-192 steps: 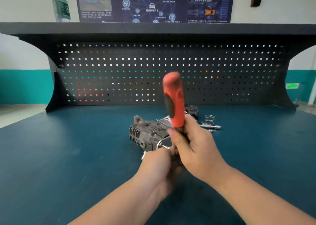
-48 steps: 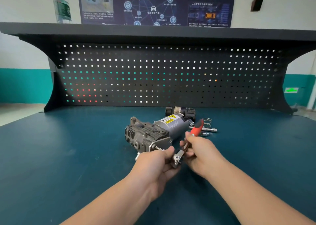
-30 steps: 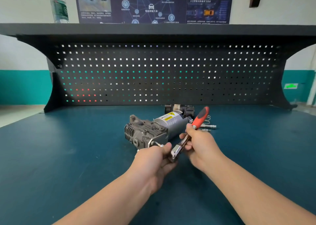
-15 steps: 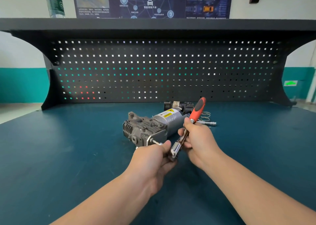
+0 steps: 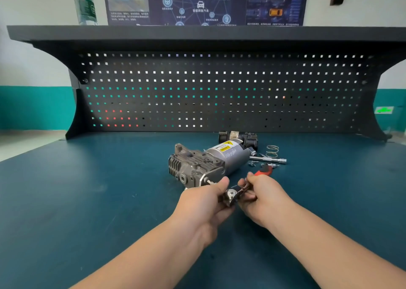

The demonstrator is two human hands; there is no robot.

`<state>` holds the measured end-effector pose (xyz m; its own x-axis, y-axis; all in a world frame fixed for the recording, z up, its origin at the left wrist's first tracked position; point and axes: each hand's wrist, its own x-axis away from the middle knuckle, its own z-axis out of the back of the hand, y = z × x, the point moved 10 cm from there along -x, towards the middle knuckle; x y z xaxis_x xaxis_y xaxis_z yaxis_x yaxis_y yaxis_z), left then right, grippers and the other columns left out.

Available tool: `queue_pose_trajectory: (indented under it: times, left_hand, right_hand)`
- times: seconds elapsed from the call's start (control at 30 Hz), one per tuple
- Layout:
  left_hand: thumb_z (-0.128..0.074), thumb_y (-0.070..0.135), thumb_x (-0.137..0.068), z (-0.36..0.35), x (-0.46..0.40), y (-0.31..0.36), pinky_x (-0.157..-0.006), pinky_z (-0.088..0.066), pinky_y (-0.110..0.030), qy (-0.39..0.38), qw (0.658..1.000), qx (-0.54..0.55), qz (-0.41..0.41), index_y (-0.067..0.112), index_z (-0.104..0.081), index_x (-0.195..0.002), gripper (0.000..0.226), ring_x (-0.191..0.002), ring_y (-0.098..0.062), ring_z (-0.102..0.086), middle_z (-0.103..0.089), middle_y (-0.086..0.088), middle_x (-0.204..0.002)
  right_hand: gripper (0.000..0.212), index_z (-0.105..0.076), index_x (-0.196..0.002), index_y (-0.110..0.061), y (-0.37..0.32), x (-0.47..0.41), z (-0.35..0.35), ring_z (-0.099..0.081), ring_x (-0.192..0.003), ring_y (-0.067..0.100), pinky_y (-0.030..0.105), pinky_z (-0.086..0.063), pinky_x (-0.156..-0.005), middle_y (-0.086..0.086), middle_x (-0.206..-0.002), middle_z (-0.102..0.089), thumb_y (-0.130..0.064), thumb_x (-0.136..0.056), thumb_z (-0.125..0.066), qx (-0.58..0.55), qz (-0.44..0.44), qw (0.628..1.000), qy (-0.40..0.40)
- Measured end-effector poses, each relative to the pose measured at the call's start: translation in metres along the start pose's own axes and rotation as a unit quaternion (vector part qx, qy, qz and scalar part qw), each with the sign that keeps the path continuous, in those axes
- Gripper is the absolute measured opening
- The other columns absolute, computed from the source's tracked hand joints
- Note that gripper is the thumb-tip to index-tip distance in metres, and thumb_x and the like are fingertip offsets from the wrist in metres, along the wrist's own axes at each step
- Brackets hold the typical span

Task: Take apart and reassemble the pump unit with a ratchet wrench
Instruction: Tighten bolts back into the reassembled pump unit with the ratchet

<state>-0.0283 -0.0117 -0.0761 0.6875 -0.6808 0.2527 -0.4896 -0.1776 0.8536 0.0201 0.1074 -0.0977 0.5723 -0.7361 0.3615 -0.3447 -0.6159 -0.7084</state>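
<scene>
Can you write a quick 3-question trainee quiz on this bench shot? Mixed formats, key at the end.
1. True or false: the pump unit lies on its side on the bench top.
2. Which hand grips the red-handled ratchet wrench? A) left hand B) right hand C) neither
3. Fill in: the loose coil spring lies to the ____ of the pump unit, as the camera sees it.

Key
1. True.
2. B: the right hand grips the handle; the left hand holds the wrench's metal head.
3. Right.
</scene>
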Motion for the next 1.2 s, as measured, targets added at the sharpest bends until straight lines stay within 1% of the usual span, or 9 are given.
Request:
queue_pose_trajectory:
  times: [0.13, 0.27, 0.33, 0.43, 0.57, 0.93, 1.07, 1.13, 1.2]
  left_hand:
    - [-0.062, 0.025, -0.089, 0.022, 0.006, 0.035, -0.064, -0.060, -0.037, 0.052, 0.958, -0.259, -0.113, 0.004, -0.067, -0.084, 0.022, -0.067, -0.027, -0.071, -0.073, -0.014, -0.077]
    - [-0.065, 0.053, -0.075, 0.025, 0.017, 0.094, -0.086, -0.048, -0.032, 0.123, 0.624, -0.702, -0.322, 0.034, -0.051, -0.119, 0.050, -0.107, -0.021, -0.055, -0.057, 0.001, -0.120]
    - [-0.068, 0.067, -0.064, 0.015, -0.001, 0.093, -0.110, -0.030, -0.039, 0.021, 0.559, -0.753, -0.347, 0.046, -0.014, -0.143, 0.098, -0.138, -0.020, -0.021, -0.011, 0.006, -0.152]
    - [-0.055, 0.077, -0.065, -0.010, -0.022, 0.075, -0.116, 0.002, -0.041, -0.086, 0.445, -0.802, -0.389, 0.044, -0.001, -0.147, 0.104, -0.144, -0.018, 0.014, 0.015, 0.010, -0.157]
    - [-0.062, 0.054, -0.079, -0.019, -0.034, 0.069, -0.117, -0.001, -0.041, -0.092, 0.537, -0.725, -0.421, 0.037, -0.023, -0.145, 0.079, -0.145, -0.017, -0.007, -0.020, 0.014, -0.153]
    - [-0.064, 0.053, -0.077, -0.035, -0.014, 0.058, -0.116, -0.012, -0.040, 0.028, 0.547, -0.759, -0.353, 0.023, -0.013, -0.147, 0.092, -0.142, -0.024, -0.005, -0.012, -0.001, -0.152]
    - [-0.050, 0.018, -0.083, -0.001, 0.024, 0.075, -0.062, -0.039, -0.021, 0.129, 0.770, -0.525, -0.338, 0.022, -0.049, -0.087, 0.005, -0.080, -0.012, -0.053, -0.056, 0.006, -0.090]
    - [-0.048, 0.010, -0.089, 0.010, 0.009, 0.040, -0.051, -0.049, -0.024, 0.067, 0.928, -0.328, -0.162, 0.008, -0.057, -0.084, 0.010, -0.059, -0.015, -0.061, -0.065, -0.002, -0.070]
    - [-0.057, 0.014, -0.091, -0.008, 0.005, 0.005, -0.057, -0.058, -0.027, -0.030, 0.986, -0.161, -0.023, -0.002, -0.061, -0.087, 0.017, -0.061, -0.023, -0.067, -0.070, -0.015, -0.071]
  right_hand:
    - [0.020, -0.047, -0.080, -0.009, -0.008, 0.004, -0.003, -0.034, -0.023, 0.003, 0.009, -0.021, -0.028, 0.008, -0.071, -0.047, -0.014, -0.099, -0.047, 0.027, 0.037, 0.999, -0.004]
    - [0.018, -0.049, -0.082, -0.010, -0.017, 0.004, -0.008, -0.033, -0.024, 0.002, 0.010, -0.023, -0.028, 0.007, -0.068, -0.050, -0.017, -0.099, -0.049, 0.062, 0.065, 0.996, -0.014]
    - [0.019, -0.048, -0.081, -0.010, -0.017, 0.004, -0.009, -0.031, -0.026, 0.004, 0.011, -0.023, -0.028, 0.007, -0.065, -0.050, -0.018, -0.099, -0.049, 0.069, 0.070, 0.995, -0.018]
    - [0.019, -0.048, -0.081, -0.010, -0.019, 0.004, -0.010, -0.030, -0.024, 0.003, 0.011, -0.021, -0.029, 0.008, -0.064, -0.049, -0.018, -0.099, -0.048, 0.075, 0.069, 0.994, -0.028]
    - [0.020, -0.048, -0.080, -0.010, -0.029, 0.002, -0.011, -0.028, -0.021, 0.004, 0.009, -0.020, -0.029, 0.008, -0.064, -0.049, -0.017, -0.099, -0.047, 0.097, 0.079, 0.991, -0.038]
    - [0.018, -0.049, -0.079, -0.014, -0.072, 0.000, -0.004, -0.033, -0.023, 0.001, 0.012, -0.020, -0.027, 0.006, -0.061, -0.052, -0.016, -0.098, -0.049, 0.180, 0.165, 0.970, -0.019]
    - [0.017, -0.051, -0.082, -0.013, -0.077, 0.004, -0.008, -0.035, -0.023, 0.001, 0.012, -0.022, -0.028, 0.006, -0.060, -0.053, -0.018, -0.097, -0.049, 0.191, 0.182, 0.964, -0.025]
    - [0.017, -0.050, -0.081, -0.014, -0.076, 0.005, -0.006, -0.033, -0.023, 0.001, 0.013, -0.022, -0.028, 0.006, -0.059, -0.053, -0.018, -0.097, -0.050, 0.197, 0.184, 0.963, -0.012]
    - [0.017, -0.049, -0.081, -0.015, -0.073, 0.002, -0.001, -0.033, -0.022, 0.001, 0.012, -0.021, -0.028, 0.006, -0.060, -0.053, -0.017, -0.097, -0.049, 0.189, 0.168, 0.967, 0.007]
